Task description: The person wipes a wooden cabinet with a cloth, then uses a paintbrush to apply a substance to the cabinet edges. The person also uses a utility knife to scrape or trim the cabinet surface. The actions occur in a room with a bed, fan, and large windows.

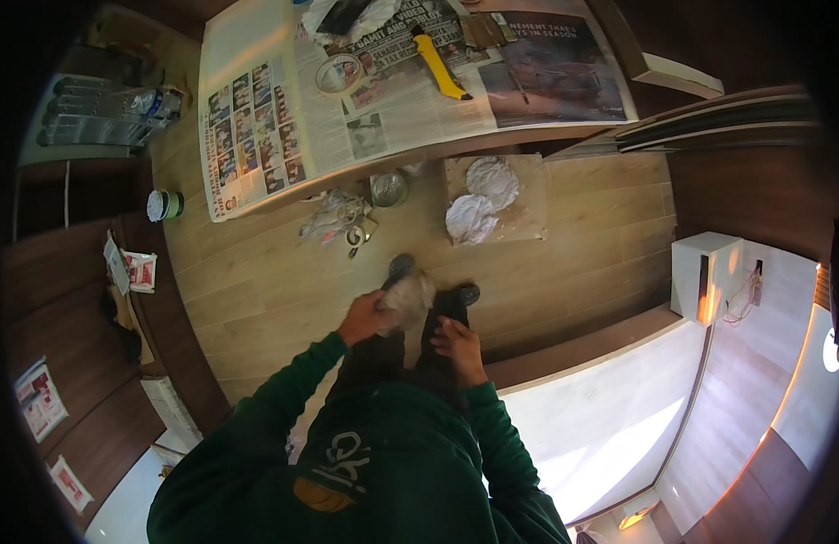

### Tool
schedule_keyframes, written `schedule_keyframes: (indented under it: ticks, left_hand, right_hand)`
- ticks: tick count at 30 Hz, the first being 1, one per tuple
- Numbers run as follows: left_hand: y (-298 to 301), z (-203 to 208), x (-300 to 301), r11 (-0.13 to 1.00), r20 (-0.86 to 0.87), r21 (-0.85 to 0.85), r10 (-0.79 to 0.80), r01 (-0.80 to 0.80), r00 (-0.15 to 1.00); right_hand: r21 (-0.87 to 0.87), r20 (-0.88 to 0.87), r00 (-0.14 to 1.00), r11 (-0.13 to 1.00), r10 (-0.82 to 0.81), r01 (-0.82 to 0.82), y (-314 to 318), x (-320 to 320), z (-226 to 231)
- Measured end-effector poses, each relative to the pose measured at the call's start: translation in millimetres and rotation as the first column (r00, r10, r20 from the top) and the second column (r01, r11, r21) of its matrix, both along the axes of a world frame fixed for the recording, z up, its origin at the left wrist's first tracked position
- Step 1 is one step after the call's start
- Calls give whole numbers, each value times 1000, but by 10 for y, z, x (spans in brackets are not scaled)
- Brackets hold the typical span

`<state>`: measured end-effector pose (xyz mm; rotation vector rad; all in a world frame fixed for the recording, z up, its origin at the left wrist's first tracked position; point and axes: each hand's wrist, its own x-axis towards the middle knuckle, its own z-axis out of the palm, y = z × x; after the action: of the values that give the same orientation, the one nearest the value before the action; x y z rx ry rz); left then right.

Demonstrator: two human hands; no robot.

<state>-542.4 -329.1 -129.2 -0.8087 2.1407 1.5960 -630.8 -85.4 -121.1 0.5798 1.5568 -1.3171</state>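
In front of my legs, my left hand point(367, 317) is closed on a pale, cloth-like wad point(408, 301), blurred so that its exact kind is unclear. To the right, near my knee, my right hand point(457, 350) is apart from the wad. Its fingers are spread and I see nothing in them. Both sleeves are dark green. On the floor beyond, two white crumpled round bundles point(492, 181) rest on a tan board point(525, 218).
A newspaper-covered table point(320, 136) spans the far side, bearing a yellow utility knife point(440, 68), a tape roll point(339, 74) and a brush point(484, 30). A clear plastic bag point(336, 216), a round can point(388, 189) and a small tub point(164, 205) stand on the floor. Brown panels flank both sides.
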Motion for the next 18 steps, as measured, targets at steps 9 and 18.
schedule_keyframes:
  ticks: [9, 18]
  left_hand:
    - [-824, 560, -146, 812, 301, 382, 343, -442, 890]
    - [-117, 1622, -1047, 859, -325, 508, 125, 62, 937]
  right_hand:
    - [143, -131, 991, 989, -10, 29, 383, 16, 148]
    - [-320, -176, 934, 916, -310, 244, -546, -769, 1534]
